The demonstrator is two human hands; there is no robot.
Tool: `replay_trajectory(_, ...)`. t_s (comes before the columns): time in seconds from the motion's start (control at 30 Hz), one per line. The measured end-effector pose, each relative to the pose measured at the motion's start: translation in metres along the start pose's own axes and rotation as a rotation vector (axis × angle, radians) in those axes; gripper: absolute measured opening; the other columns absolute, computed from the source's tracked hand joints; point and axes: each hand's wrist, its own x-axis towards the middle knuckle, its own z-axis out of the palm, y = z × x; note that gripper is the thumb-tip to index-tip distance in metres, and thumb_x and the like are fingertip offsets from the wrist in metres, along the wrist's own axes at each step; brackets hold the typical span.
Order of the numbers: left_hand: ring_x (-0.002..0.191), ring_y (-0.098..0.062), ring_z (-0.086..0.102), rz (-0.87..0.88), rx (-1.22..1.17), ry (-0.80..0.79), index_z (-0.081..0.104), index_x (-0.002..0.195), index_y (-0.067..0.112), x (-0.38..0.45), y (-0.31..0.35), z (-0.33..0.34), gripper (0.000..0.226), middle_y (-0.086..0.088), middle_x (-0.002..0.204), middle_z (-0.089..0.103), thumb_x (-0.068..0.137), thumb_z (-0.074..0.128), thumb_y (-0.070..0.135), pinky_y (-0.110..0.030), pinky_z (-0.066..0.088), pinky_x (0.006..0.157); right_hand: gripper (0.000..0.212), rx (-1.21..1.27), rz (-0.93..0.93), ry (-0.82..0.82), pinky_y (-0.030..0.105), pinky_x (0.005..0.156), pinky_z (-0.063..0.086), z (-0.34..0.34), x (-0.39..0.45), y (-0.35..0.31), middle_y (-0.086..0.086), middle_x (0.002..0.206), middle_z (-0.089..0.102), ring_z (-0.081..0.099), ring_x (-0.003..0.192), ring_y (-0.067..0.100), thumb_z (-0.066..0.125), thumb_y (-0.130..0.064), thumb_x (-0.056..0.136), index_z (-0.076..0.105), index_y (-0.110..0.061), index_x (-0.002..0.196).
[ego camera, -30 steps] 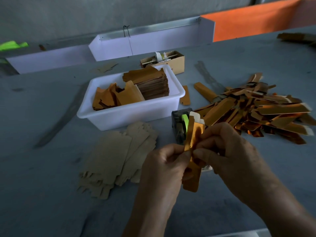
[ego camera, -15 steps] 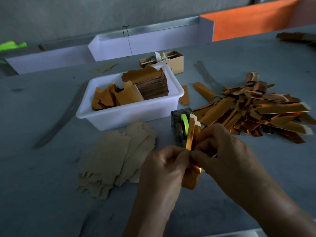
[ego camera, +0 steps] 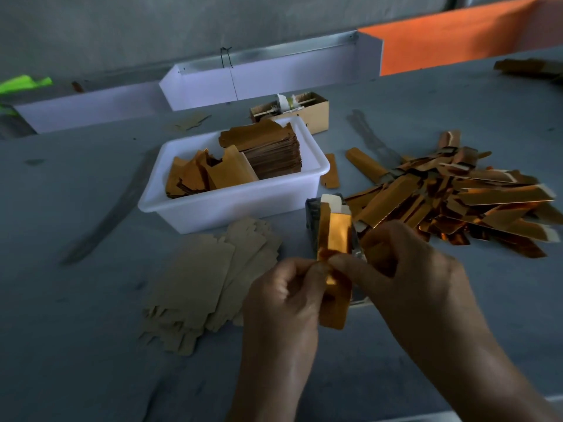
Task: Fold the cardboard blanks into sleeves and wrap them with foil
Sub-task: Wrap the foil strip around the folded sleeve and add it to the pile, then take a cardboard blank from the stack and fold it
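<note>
Head view: white tub (ego camera: 231, 205) holds foil sheets (ego camera: 213, 175), stacked blanks (ego camera: 271, 153).

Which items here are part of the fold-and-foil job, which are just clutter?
In the job:
- foil-wrapped sleeve, pinched by left hand and right hand
- flat cardboard blanks
- white tub of foil pieces
- pile of finished sleeves
- tape dispenser

Lying about:
- small cardboard box
- green scrap
- white trays
</note>
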Motion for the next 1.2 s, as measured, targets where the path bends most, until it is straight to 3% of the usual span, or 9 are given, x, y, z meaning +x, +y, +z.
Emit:
replay_trajectory(0.17, 0.070, -0.020, 0.070, -0.022, 0.005, -0.068, 0.071, 0.079, 0.024, -0.002, 0.001, 0.001, 0.015, -0.001, 0.074, 0.073, 0.090, 0.060, 0.027, -0.050, 0.058, 0.069, 0.026, 0.302, 0.111, -0.136, 0.010, 0.052, 0.042, 0.008, 0.004, 0.008, -0.012, 0.074, 0.063, 0.060, 0.068, -0.001, 0.062, -0.054, 0.064, 0.057, -0.034, 0.081)
replay_trajectory(0.43, 0.063, -0.019, 0.069, -0.091, -0.044, -0.055, 0.068, 0.082, 0.017, 0.000, 0.002, -0.002, 0.013, -0.005, 0.070, 0.072, 0.090, 0.059, 0.022, -0.041, 0.059, 0.061, 0.004, 0.174, -0.026, -0.214, 0.019, 0.060, 0.051, -0.001, 0.009, 0.007, -0.004, 0.072, 0.065, 0.063, 0.069, 0.007, 0.061, -0.026, 0.082, 0.061, -0.029, 0.080)
replay_trajectory(0.57, 0.058, -0.003, 0.063, -0.006, 0.195, 0.018, 0.063, 0.084, 0.027, 0.007, 0.002, -0.012, 0.021, 0.010, 0.072, 0.070, 0.089, 0.052, 0.045, -0.018, 0.048, 0.049, 0.006, 0.421, 0.100, -0.263, 0.027, 0.068, 0.054, 0.000, 0.015, 0.011, -0.002, 0.076, 0.071, 0.068, 0.071, 0.010, 0.064, -0.025, 0.080, 0.066, -0.029, 0.083)
replay_trajectory(0.63, 0.067, -0.002, 0.062, 0.107, 0.478, 0.157, 0.065, 0.087, 0.026, 0.015, -0.001, -0.022, 0.027, 0.013, 0.073, 0.068, 0.089, 0.048, 0.047, -0.020, 0.047, 0.058, 0.008, 0.528, 0.182, -0.203, 0.029, 0.068, 0.053, 0.000, 0.025, 0.017, 0.001, 0.079, 0.070, 0.068, 0.075, 0.015, 0.062, -0.021, 0.082, 0.066, -0.028, 0.086)
replay_trajectory(0.7, 0.092, -0.017, 0.062, 0.129, 0.745, 0.315, 0.064, 0.107, 0.022, 0.024, -0.009, -0.035, 0.026, 0.003, 0.097, 0.070, 0.092, 0.051, 0.039, -0.031, 0.046, 0.077, 0.009, 0.652, 0.297, -0.093, 0.027, 0.067, 0.050, 0.000, 0.038, 0.024, 0.001, 0.084, 0.070, 0.068, 0.077, 0.015, 0.059, -0.019, 0.087, 0.064, -0.026, 0.090)
replay_trajectory(0.83, 0.134, -0.035, 0.035, -0.109, 1.152, 0.300, 0.045, 0.134, 0.003, 0.039, -0.039, -0.061, 0.052, -0.017, 0.137, 0.049, 0.094, 0.050, 0.035, -0.041, 0.030, 0.107, 0.010, 0.890, 0.427, 0.120, 0.031, 0.084, 0.053, -0.006, 0.056, 0.034, 0.001, 0.089, 0.071, 0.069, 0.086, 0.012, 0.054, -0.019, 0.092, 0.063, -0.015, 0.092)
replay_trajectory(0.97, 0.106, -0.038, 0.053, -0.155, 1.214, 0.266, 0.058, 0.105, -0.002, 0.039, -0.055, -0.068, 0.031, -0.021, 0.111, 0.059, 0.095, 0.049, 0.026, -0.042, 0.041, 0.083, 0.020, 0.685, 0.412, 0.176, 0.046, 0.085, 0.054, 0.005, 0.049, 0.041, 0.011, 0.101, 0.066, 0.065, 0.094, 0.027, 0.054, -0.019, 0.090, 0.060, -0.013, 0.108)
replay_trajectory(1.1, 0.098, -0.038, 0.060, -0.124, 1.195, 0.276, 0.063, 0.095, -0.001, 0.040, -0.052, -0.065, 0.028, -0.022, 0.103, 0.064, 0.097, 0.042, 0.017, -0.040, 0.044, 0.076, 0.021, 0.641, 0.363, 0.162, 0.018, 0.060, 0.049, 0.015, 0.035, 0.030, -0.002, 0.096, 0.066, 0.065, 0.080, 0.009, 0.056, -0.019, 0.090, 0.062, -0.022, 0.110)
replay_trajectory(1.2, 0.059, -0.046, 0.062, 0.019, 1.118, 0.394, 0.060, 0.071, -0.009, 0.037, -0.045, -0.066, 0.013, -0.032, 0.067, 0.061, 0.083, 0.058, -0.004, -0.043, 0.048, 0.052, 0.014, 0.735, 0.299, 0.027, 0.020, 0.065, 0.053, 0.016, 0.027, 0.014, -0.002, 0.091, 0.069, 0.068, 0.080, 0.009, 0.055, -0.014, 0.090, 0.066, -0.022, 0.094)
